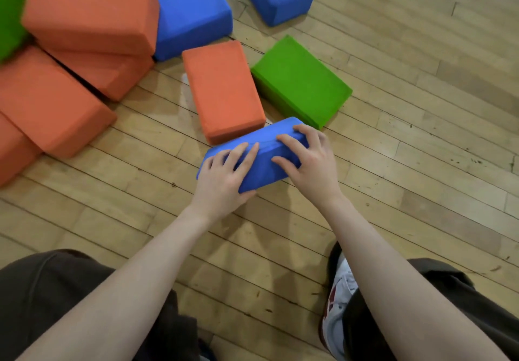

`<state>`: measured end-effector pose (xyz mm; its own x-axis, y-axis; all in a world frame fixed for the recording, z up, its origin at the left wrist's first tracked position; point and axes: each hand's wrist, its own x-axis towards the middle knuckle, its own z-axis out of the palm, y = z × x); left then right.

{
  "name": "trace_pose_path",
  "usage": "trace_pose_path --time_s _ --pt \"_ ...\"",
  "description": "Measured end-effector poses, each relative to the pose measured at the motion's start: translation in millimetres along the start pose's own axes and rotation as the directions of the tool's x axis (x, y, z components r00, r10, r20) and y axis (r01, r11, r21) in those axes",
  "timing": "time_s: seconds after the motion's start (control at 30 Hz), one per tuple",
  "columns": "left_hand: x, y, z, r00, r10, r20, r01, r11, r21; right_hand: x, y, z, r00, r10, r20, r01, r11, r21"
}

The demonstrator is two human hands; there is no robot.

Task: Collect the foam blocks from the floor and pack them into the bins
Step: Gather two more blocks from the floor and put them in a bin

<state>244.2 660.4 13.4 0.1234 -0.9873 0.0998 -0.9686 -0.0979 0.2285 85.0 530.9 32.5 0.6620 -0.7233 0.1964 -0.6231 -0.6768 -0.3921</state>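
Both hands clamp one blue foam block on the wooden floor. Left hand curls over its near-left end, right hand over the far-right end, fingers spread on top. Block stands on a long edge, touching the orange foam block just behind. Green foam block beside that. Heap of orange blocks at left, two more blue blocks beyond. Dark trousers and a white sneaker at bottom.
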Motion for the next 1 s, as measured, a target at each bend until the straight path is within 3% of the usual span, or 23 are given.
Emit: trace_pose_path --time_s 0.23,0.37,0.43,0.5,0.6,0.7,0.8,1.0 --pt "-13.1 -12.8 -50.2 0.975 -0.046 -0.219 0.043 0.999 -0.019 30.3 -50.4 -19.2 0.992 -0.046 -0.115 0.062 0.989 0.136" --pt "-29.8 -26.6 -83.6 0.945 -0.2 -0.257 0.199 0.979 -0.031 52.7 -94.0 -10.9 0.983 -0.064 -0.173 0.103 0.969 0.225" --pt "-37.4 -37.0 -92.1 0.891 -0.37 -0.264 0.366 0.928 -0.066 61.0 -112.7 0.0 0.987 -0.059 -0.146 0.098 0.958 0.27" --pt "-39.8 -50.4 -98.9 0.795 -0.553 -0.25 0.538 0.833 -0.13 66.0 -126.7 14.7 0.997 -0.007 -0.075 0.032 0.941 0.337" --pt "-38.0 -70.2 -95.9 0.664 -0.733 -0.147 0.719 0.68 -0.144 72.5 -133.7 42.5 0.998 0.064 0.018 -0.066 0.928 0.366" --pt "-29.9 -83.6 -80.6 0.56 -0.824 -0.088 0.8 0.566 -0.2 82.9 -127.0 70.5 0.981 0.143 0.134 -0.177 0.938 0.298" --pt "-14.8 -92.3 -63.6 0.498 -0.865 -0.059 0.839 0.498 -0.22 98.2 -113.0 95.6 0.952 0.188 0.242 -0.229 0.961 0.153" --pt "-0.8 -100.1 -32.9 0.521 -0.854 -0.012 0.85 0.52 -0.088 112.1 -94.9 135.0 0.859 0.261 0.44 -0.206 0.964 -0.169"
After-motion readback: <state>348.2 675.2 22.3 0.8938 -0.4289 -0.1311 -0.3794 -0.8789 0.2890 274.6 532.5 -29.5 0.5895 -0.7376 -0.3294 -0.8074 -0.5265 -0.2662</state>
